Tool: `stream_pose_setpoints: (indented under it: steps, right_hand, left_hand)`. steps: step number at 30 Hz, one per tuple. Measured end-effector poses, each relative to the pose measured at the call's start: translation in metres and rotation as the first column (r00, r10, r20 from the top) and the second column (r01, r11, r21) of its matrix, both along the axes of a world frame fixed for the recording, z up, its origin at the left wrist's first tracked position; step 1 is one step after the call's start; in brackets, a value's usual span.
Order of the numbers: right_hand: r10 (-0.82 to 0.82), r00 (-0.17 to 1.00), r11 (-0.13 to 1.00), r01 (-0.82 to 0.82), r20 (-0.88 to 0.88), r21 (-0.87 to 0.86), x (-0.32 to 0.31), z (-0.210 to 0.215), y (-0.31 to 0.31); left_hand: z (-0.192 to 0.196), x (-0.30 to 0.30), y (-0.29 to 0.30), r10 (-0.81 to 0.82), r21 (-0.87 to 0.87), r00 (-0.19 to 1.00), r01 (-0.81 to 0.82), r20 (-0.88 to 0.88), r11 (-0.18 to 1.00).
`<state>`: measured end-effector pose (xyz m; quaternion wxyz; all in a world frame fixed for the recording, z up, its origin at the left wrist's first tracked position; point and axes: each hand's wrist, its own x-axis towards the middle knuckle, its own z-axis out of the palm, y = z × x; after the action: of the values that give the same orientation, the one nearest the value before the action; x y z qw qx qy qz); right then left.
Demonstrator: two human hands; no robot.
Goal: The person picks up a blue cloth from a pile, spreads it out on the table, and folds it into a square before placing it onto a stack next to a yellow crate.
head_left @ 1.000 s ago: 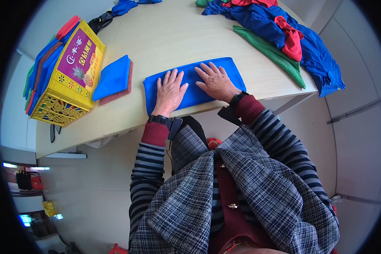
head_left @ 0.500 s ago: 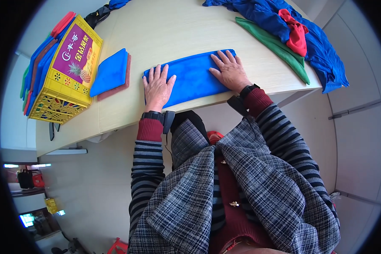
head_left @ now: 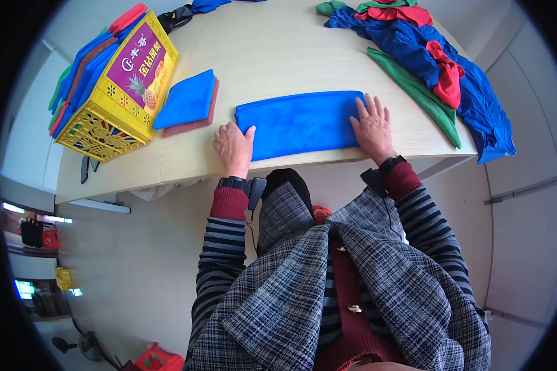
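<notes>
Flat on the pale worktop (head_left: 278, 55), a folded blue cloth (head_left: 300, 123) lay as a long strip near the front edge, long axis running 9 to 3 o'clock, slightly raised at the 3 o'clock end. Left hand (head_left: 234, 145) rested palm down at the strip's 9 o'clock end, fingers together, thumb touching the cloth edge. Right hand (head_left: 372, 127) lay palm down on the 3 o'clock end, fingers slightly spread. At 10 o'clock of the strip sat a folded blue-and-maroon stack (head_left: 189, 102), beyond it a yellow crate (head_left: 114, 86) holding folded cloths. A loose pile of blue, red and green cloths (head_left: 439, 68) lay at 2 o'clock.
</notes>
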<state>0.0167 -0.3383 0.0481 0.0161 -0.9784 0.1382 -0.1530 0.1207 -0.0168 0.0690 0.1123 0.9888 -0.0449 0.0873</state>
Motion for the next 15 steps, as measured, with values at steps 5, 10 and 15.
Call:
stream_pose_setpoints:
  steps: [5,10,15]
  right_hand:
    - [0.295,0.955,0.955,-0.295,0.026,-0.026,0.008,0.021,0.078]
    - [0.407,0.91,0.913,-0.405,-0.079,0.039,0.01,0.017,0.096]
    - [0.414,0.891,0.907,-0.42,-0.187,0.007,0.005,0.017,0.102]
  left_hand:
    - [-0.018,0.013,0.018,0.005,-0.147,0.999,0.003,0.053,0.989]
    - [-0.024,0.036,0.026,-0.145,-0.604,0.979,0.029,-0.144,0.797]
    - [-0.009,0.041,0.04,-0.534,-0.947,0.782,-0.271,-0.321,0.172]
